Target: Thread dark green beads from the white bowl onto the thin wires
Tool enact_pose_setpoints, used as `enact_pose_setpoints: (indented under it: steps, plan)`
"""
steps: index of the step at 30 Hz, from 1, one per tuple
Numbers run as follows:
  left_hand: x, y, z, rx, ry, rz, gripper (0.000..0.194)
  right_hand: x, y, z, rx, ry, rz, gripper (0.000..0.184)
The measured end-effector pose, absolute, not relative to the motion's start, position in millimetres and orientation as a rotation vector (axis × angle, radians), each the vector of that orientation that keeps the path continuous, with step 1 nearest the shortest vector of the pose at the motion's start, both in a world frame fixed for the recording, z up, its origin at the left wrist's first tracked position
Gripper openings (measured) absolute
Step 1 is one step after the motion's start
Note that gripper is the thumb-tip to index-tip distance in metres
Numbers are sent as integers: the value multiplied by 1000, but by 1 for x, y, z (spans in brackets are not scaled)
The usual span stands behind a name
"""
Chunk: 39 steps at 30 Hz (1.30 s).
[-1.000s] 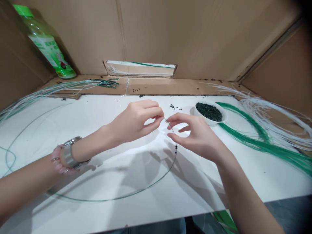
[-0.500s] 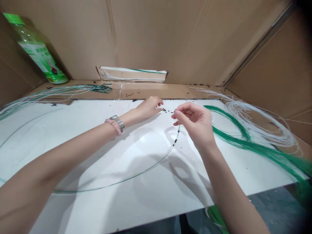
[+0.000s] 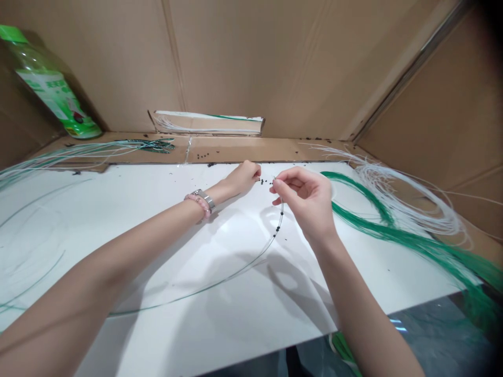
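My right hand (image 3: pixel 304 201) pinches the upper end of a thin green-tinted wire (image 3: pixel 204 294) between thumb and forefinger. The wire curves down and away to the left in a wide loop over the white tabletop (image 3: pixel 188 330). Several small black beads (image 3: pixel 278 225) sit on the wire below my fingers. My left hand (image 3: pixel 244 177) rests curled on the table, right next to a scatter of loose black beads (image 3: pixel 265 181). Its fingertips are hidden, so I cannot tell whether they hold a bead.
Bundles of green strands (image 3: pixel 396 241) and white strands (image 3: pixel 401 201) lie to the right. Cardboard walls (image 3: pixel 314 63) and a ledge (image 3: pixel 251 149) bound the table's back, with more strands and beads on the ledge. A green-capped plastic bottle (image 3: pixel 51 84) leans at back left.
My left hand has let go of the wire and moved away to the beads. My right hand now holds the wire alone. The bowl of beads is out of sight, and the view has shifted.
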<state>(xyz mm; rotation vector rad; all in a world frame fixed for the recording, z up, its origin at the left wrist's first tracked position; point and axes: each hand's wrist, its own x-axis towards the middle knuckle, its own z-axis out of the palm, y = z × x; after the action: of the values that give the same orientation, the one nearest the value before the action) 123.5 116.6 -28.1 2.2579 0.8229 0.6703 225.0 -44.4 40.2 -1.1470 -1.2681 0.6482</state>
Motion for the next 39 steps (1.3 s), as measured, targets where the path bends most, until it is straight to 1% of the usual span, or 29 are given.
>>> enact_pose_setpoints:
  steps: [3, 4, 7, 9, 10, 14, 16, 18, 21, 28, 35, 39]
  plan:
    - [120, 112, -22, 2075, 811, 793, 3, 226, -44, 41, -1141, -1275, 646, 5]
    - [118, 109, -19, 1999, 811, 828, 3, 226, -45, 41, -1137, -1274, 643, 5]
    - [105, 93, -4, 1745, 788, 872, 18, 225, -47, 43, -1123, -1265, 635, 6]
    - [91, 76, 8, 1583, 748, 865, 23, 223, -49, 44, -1107, -1257, 634, 6]
    - [84, 66, 14, 1511, 734, 861, 23, 221, -51, 44, -1098, -1257, 635, 6]
    - [59, 23, 32, 1243, 688, 839, 12, 214, -57, 44, -1086, -1295, 610, 6]
    - [51, 6, 36, 973, 605, 763, 14, 210, -60, 43, -1085, -1333, 593, 6]
    - [46, -5, 37, 826, 531, 690, 17, 206, -63, 42, -1083, -1369, 599, 5]
    - [42, -12, 36, 808, 524, 685, 16, 201, -66, 41, -1115, -1401, 606, 6]
    - [42, -14, 37, 859, 580, 776, 7, 197, -70, 43, -1121, -1473, 575, 12]
    - [52, -12, 38, 920, 700, 1134, 11, 185, -72, 36, -1125, -1681, 572, 13]
    - [56, -16, 38, 937, 744, 1195, 11, 173, -75, 30, -1109, -1790, 622, 15]
